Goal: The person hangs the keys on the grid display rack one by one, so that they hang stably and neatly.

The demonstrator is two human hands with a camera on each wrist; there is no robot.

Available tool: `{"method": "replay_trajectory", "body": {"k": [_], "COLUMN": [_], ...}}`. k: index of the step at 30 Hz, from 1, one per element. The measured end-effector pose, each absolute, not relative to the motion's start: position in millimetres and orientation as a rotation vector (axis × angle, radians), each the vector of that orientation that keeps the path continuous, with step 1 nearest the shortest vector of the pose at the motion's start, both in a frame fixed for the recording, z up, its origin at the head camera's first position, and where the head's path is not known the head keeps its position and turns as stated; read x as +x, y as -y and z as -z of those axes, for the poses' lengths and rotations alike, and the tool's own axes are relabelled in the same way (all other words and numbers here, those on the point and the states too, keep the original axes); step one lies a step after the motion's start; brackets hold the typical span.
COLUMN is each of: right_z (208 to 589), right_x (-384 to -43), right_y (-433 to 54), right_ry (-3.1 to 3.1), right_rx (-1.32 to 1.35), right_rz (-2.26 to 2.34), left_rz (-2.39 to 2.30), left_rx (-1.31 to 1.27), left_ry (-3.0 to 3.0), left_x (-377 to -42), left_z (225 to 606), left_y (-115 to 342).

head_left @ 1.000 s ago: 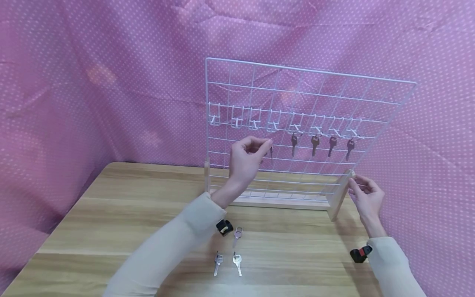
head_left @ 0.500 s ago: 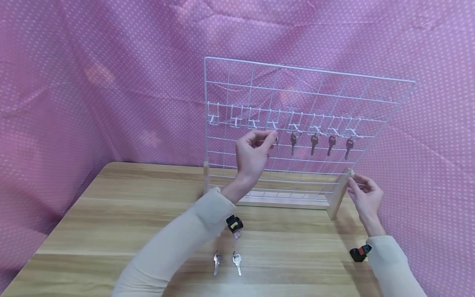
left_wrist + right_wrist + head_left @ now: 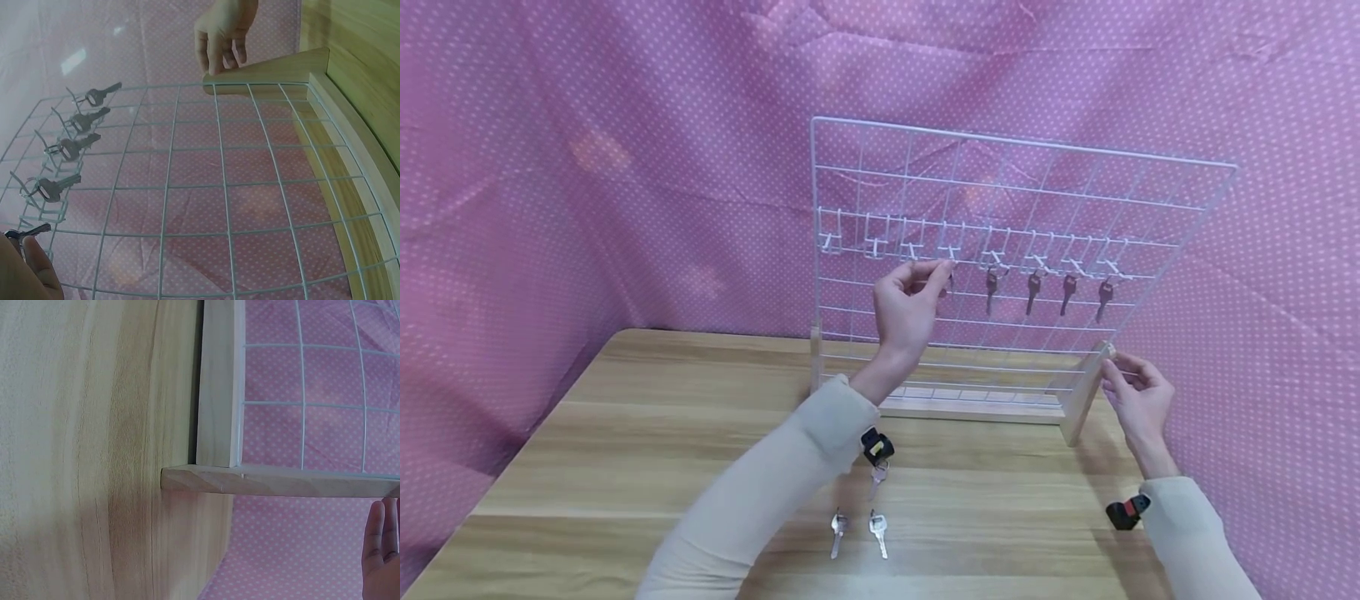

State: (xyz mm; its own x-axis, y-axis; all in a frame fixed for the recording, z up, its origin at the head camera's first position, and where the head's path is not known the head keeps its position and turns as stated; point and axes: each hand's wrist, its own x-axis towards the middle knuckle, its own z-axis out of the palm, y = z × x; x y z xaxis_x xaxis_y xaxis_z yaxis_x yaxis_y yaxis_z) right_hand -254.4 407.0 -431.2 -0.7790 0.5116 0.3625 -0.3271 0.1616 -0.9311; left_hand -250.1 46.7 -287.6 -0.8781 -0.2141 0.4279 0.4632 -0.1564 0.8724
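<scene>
My left hand [image 3: 906, 312] pinches a key [image 3: 39, 230] between thumb and fingertips, just below a white hook [image 3: 951, 252] on the wire grid rack [image 3: 1022, 333]. Whether its ring touches the hook cannot be made out. Several keys [image 3: 1033, 292] hang from the hooks to the right. My right hand [image 3: 1141, 404] pinches the upper end of the rack's wooden side support [image 3: 1081, 404]; in the left wrist view its fingertips meet that end. Three silver keys [image 3: 878, 533] with rings lie on the table below my left forearm.
More hooks [image 3: 875, 247], bearing no keys, sit left of my left hand. The rack stands on a wooden base [image 3: 970, 410] near the back of the wood-grain table [image 3: 625, 442]. Pink dotted cloth [image 3: 662, 167] hangs behind and at the sides.
My left hand has moved right and up with the key, bringing it close under the hook. My right hand has stayed at the side support.
</scene>
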Motion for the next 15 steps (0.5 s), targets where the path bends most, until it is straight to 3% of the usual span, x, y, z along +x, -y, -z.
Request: {"method": "replay_trajectory", "body": {"k": [15], "right_z": [431.7], "right_x": [-256.0], "right_y": [-407.4], "right_ry": [1.78], "right_rx": [-0.162], "right_rz": [-1.707], "left_rz": [2.108], "left_rx": [-0.293], "left_ry": [1.712], "left_x": [-257.0], "left_z": [296.2], "left_y": [-41.9]}}
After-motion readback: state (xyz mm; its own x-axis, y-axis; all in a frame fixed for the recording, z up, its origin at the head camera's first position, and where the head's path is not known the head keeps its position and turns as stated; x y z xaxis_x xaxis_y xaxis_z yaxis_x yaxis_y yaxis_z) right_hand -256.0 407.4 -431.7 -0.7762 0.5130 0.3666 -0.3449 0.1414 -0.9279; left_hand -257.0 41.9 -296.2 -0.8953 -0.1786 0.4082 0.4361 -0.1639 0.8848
